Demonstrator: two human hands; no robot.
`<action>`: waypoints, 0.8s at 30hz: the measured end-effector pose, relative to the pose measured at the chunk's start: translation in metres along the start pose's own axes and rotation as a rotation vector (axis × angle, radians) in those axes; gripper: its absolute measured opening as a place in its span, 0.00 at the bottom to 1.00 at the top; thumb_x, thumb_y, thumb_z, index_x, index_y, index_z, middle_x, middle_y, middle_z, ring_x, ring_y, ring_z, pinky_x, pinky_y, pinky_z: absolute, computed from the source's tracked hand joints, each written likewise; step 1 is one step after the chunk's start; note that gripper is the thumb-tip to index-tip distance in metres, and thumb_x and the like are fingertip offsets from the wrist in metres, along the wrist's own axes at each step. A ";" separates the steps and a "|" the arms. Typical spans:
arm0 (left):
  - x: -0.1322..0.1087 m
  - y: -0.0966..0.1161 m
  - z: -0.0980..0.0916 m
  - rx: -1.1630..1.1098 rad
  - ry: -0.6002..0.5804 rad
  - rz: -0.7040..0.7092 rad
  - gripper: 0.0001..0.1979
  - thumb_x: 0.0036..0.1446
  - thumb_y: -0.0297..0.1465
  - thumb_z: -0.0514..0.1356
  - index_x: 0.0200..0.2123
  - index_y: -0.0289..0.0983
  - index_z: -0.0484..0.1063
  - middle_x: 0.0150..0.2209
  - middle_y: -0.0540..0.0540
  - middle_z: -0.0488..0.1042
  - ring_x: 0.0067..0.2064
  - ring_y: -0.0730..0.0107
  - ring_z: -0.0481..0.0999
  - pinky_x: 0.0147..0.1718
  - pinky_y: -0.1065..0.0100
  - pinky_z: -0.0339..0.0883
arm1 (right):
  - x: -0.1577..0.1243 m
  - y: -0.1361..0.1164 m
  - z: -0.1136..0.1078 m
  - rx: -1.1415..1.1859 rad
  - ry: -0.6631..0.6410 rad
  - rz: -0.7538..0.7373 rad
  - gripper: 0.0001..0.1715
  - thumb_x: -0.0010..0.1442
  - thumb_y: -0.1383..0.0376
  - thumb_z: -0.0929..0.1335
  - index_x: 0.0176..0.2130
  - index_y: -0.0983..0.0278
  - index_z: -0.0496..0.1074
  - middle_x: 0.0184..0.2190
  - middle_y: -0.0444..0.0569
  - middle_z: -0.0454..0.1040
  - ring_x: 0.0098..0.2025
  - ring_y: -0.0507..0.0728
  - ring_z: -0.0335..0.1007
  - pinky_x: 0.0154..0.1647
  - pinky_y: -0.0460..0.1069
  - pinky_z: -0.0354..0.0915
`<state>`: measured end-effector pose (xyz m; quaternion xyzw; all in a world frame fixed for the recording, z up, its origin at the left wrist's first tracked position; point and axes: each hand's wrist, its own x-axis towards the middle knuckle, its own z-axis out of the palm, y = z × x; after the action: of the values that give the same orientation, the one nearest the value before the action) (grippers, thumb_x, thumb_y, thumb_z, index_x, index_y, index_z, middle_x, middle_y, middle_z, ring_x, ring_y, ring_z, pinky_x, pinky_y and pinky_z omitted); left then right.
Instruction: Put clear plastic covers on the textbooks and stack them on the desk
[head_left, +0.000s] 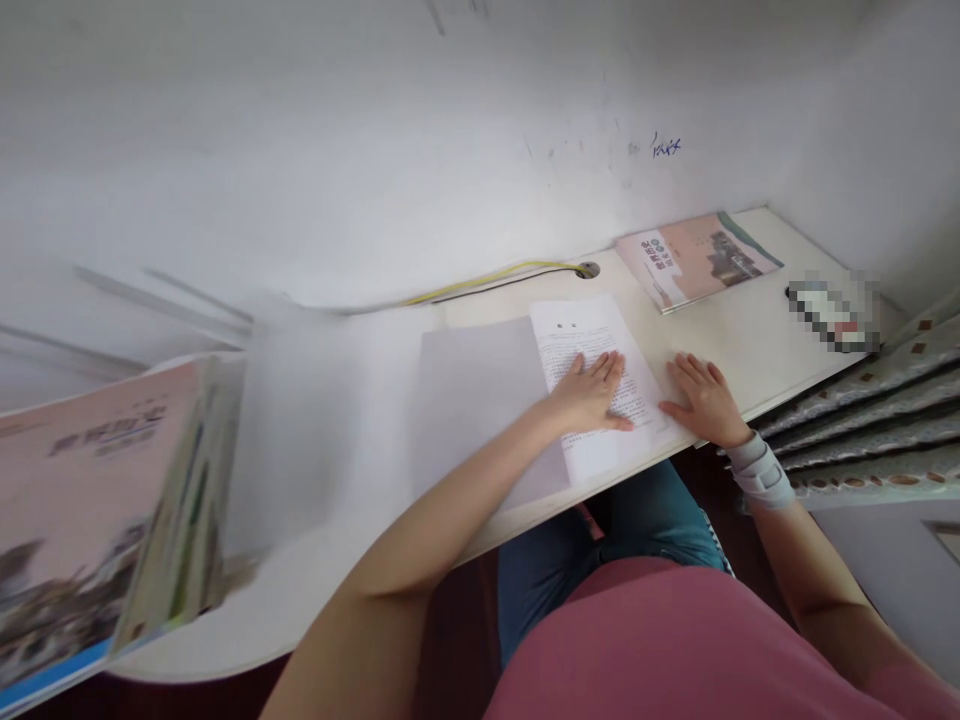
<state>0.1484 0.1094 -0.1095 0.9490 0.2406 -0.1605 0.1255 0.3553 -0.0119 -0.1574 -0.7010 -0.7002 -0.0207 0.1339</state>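
An open book lies on the white desk in front of me, with a printed page [600, 330] on its right side and a plain greyish page or cover [480, 400] on its left. My left hand [592, 392] rests flat on the printed page, fingers spread. Just right of the book, my right hand [703, 398] lies flat with its fingers stretched out, close to the page's right edge. A pale band is wrapped around my right wrist. Neither hand grips anything.
A pink-covered textbook [697, 260] lies at the back right, near a pixelated object [834, 312]. Yellow and black cables [510, 270] run along the wall to a desk hole. A stack of books [97, 500] stands at left. Grey curtains [885, 410] hang at right.
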 end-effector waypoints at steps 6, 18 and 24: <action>0.008 0.005 -0.010 -0.046 0.071 0.089 0.54 0.54 0.56 0.53 0.68 0.27 0.33 0.69 0.31 0.39 0.70 0.53 0.41 0.65 0.52 0.33 | 0.000 0.004 0.003 0.009 -0.003 -0.020 0.35 0.62 0.50 0.61 0.62 0.68 0.60 0.62 0.61 0.61 0.65 0.66 0.53 0.62 0.63 0.49; -0.044 -0.071 0.046 -0.392 0.688 -0.537 0.35 0.65 0.47 0.33 0.66 0.33 0.51 0.66 0.36 0.55 0.67 0.55 0.52 0.63 0.49 0.49 | 0.051 -0.046 -0.018 -0.072 -0.058 -0.336 0.27 0.68 0.57 0.56 0.61 0.66 0.62 0.64 0.56 0.60 0.67 0.64 0.48 0.65 0.67 0.44; -0.041 -0.055 0.037 -0.138 0.414 -0.533 0.35 0.65 0.47 0.31 0.67 0.33 0.51 0.68 0.40 0.51 0.69 0.51 0.46 0.64 0.45 0.44 | 0.062 -0.070 0.004 -0.111 -0.087 -0.329 0.34 0.66 0.51 0.58 0.59 0.74 0.63 0.60 0.66 0.64 0.65 0.67 0.55 0.64 0.70 0.46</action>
<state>0.0775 0.1271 -0.1374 0.8546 0.5106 0.0250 0.0914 0.2869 0.0485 -0.1368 -0.5833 -0.8085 -0.0506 0.0594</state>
